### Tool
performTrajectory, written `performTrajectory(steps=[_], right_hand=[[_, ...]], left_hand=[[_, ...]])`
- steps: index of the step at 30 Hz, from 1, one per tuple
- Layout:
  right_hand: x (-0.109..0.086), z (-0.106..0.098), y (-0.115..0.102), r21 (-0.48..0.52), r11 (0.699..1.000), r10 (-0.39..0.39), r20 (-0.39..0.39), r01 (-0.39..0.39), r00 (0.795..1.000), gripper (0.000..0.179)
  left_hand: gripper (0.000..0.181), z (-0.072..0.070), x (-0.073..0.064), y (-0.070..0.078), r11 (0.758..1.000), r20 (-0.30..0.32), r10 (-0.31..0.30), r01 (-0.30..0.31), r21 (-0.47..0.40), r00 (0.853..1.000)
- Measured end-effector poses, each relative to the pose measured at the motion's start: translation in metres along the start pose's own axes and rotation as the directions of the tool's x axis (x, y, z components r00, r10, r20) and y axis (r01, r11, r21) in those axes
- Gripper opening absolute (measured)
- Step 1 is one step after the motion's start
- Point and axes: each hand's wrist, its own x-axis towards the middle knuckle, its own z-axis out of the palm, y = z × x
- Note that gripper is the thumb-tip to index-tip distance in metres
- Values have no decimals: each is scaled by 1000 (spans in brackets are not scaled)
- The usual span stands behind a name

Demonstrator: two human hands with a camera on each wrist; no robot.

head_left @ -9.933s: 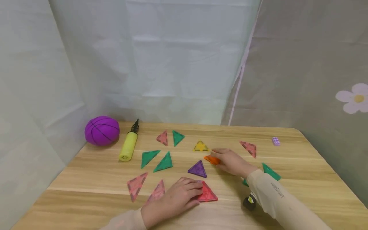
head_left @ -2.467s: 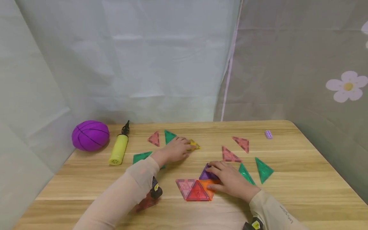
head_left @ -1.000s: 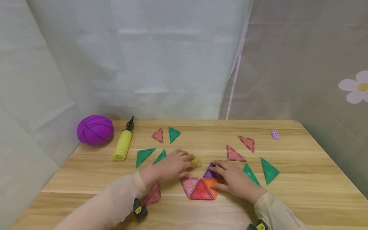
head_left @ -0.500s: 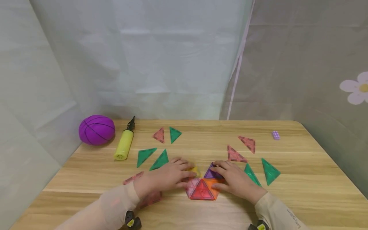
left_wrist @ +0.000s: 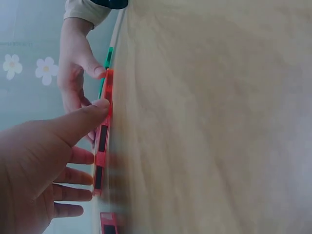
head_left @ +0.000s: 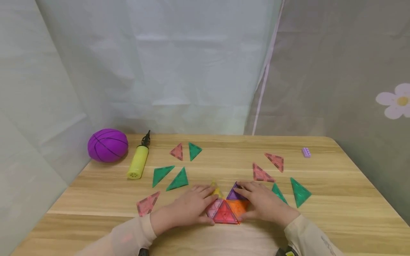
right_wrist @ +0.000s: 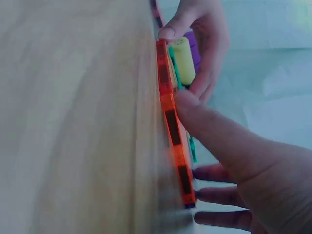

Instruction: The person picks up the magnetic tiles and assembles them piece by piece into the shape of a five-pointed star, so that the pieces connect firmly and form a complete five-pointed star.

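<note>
Triangular magnetic tiles lie joined edge to edge in a fan before me: a yellow tile (head_left: 217, 192), a pink tile (head_left: 214, 207), a red tile (head_left: 225, 214), an orange tile (head_left: 236, 207) and a purple tile (head_left: 232, 194). From the left, my left hand (head_left: 187, 206) touches the yellow and pink tiles, its thumb along the near edge. My right hand (head_left: 266, 203) rests over the purple and orange tiles, thumb by the orange corner. Both wrist views show fingers extended around the tiles' edges. The fingers partly cover the outer tiles.
Loose green tiles (head_left: 177, 180) and pink tiles (head_left: 148, 203) lie on both sides of the wooden table (head_left: 96, 227). At the back left are a purple ball (head_left: 108, 145) and a yellow hand pump (head_left: 138, 161). A small lilac block (head_left: 306, 152) sits back right.
Orange, purple and pink tiles have gathered around the red one. My left hand has brought the yellow tile nearer to them, and both thumbs have moved to the near edge.
</note>
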Motion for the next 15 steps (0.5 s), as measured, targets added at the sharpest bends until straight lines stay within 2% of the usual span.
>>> performTrajectory(steps=[5, 15], right_hand=[[-1, -6, -3, 14, 1000, -4, 57, 3, 998, 88], [2, -6, -2, -2, 1000, -16, 47, 16, 999, 85]], left_hand=[[75, 0, -1, 3, 1000, -9, -13, 13, 5, 1000], [73, 0, 1, 2, 1000, -49, -20, 20, -1, 999]])
